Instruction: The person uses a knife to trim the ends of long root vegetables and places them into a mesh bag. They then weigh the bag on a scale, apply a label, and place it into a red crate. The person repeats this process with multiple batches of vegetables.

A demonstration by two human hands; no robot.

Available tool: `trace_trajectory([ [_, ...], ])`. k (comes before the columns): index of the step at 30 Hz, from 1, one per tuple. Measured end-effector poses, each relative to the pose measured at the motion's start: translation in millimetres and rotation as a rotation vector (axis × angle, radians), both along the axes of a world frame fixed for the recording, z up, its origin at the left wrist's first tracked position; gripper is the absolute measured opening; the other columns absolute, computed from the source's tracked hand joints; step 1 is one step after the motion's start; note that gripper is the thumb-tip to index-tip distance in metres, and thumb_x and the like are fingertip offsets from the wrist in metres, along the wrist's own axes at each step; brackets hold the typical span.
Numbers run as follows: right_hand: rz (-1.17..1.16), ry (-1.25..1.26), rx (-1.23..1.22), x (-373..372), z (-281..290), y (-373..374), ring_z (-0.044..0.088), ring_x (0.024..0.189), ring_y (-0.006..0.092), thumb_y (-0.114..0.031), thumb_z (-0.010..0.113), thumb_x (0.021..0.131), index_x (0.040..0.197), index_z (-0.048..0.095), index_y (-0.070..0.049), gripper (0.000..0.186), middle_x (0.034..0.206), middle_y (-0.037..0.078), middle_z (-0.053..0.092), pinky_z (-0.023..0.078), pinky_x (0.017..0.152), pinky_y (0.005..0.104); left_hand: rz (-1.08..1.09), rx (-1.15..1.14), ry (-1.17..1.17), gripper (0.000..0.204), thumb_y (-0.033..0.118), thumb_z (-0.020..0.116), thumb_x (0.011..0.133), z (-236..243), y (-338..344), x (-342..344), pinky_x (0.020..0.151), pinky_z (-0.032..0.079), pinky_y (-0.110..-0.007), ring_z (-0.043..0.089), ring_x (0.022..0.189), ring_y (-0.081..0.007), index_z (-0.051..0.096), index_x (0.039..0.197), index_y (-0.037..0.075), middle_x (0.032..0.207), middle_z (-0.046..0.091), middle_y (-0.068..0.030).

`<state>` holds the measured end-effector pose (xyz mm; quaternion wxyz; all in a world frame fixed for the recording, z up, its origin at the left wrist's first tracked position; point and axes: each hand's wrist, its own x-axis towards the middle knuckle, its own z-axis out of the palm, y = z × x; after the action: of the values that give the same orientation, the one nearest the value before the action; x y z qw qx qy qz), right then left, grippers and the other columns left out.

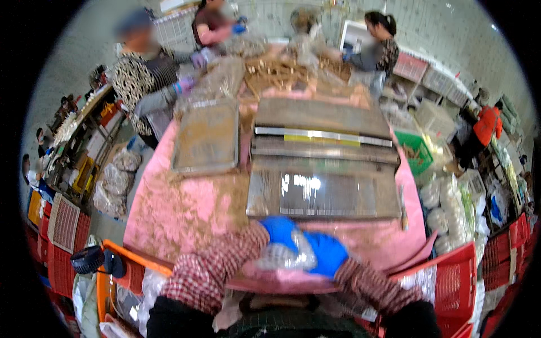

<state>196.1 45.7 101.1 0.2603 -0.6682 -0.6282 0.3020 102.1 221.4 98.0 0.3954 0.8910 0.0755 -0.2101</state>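
Note:
At the table's front edge, both my hands wear blue gloves below red-and-white checked sleeves. My left hand and my right hand are closed on a clear plastic packet between them, with pale, blurred contents I cannot make out. Just beyond my hands lies a flat metal machine, like a film wrapper or bag sealer, with a shiny plate and a raised bar across it. Motion blur hides the single fingers.
A pink-covered table strewn with brown crumbs holds a metal tray and a brown heap. Co-workers stand around its far end. An orange crate, a red crate and a green basket flank the table.

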Motion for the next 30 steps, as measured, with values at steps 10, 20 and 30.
trace_trajectory([
  [10, 0.157, -0.167, -0.363, 49.6, -1.4, 29.1, 0.046, 0.098, 0.0317, -0.052, 0.067, 0.048, 0.120, 0.031, -0.006, 0.092, 0.110, 0.021, 0.044, 0.037, 0.084, 0.0357, -0.048, 1.134, -0.542, 0.077, 0.041, 0.061, 0.058, -5.5, -85.1, -57.0, 0.086, 0.027, -0.045, 0.036, 0.103, -0.0303, 0.030, 0.120, 0.006, 0.116, 0.036, -0.0160],
  [20, -0.309, 0.269, -0.039, 47.9, -51.7, -6.7, 0.053, 0.081, 0.0193, -0.031, 0.055, 0.075, 0.111, 0.043, -0.007, 0.046, 0.098, 0.012, 0.053, 0.045, 0.069, 0.0292, -0.087, 0.666, -0.341, 0.085, 0.041, 0.070, 0.045, 0.7, -73.5, -57.6, 0.078, 0.033, -0.040, 0.043, 0.091, -0.0282, 0.036, 0.114, 0.004, 0.103, 0.044, -0.0142],
  [30, -0.487, -0.065, 0.351, 51.3, -4.7, -50.5, 0.055, 0.077, 0.0245, -0.032, 0.055, 0.072, 0.112, 0.041, -0.005, 0.051, 0.087, 0.012, 0.056, 0.044, 0.066, 0.0322, -0.199, 0.565, -0.369, 0.094, 0.056, 0.067, 0.040, 1.3, -43.4, -28.4, 0.075, 0.035, -0.039, 0.046, 0.086, -0.0304, 0.040, 0.110, 0.000, 0.096, 0.047, -0.0170],
])
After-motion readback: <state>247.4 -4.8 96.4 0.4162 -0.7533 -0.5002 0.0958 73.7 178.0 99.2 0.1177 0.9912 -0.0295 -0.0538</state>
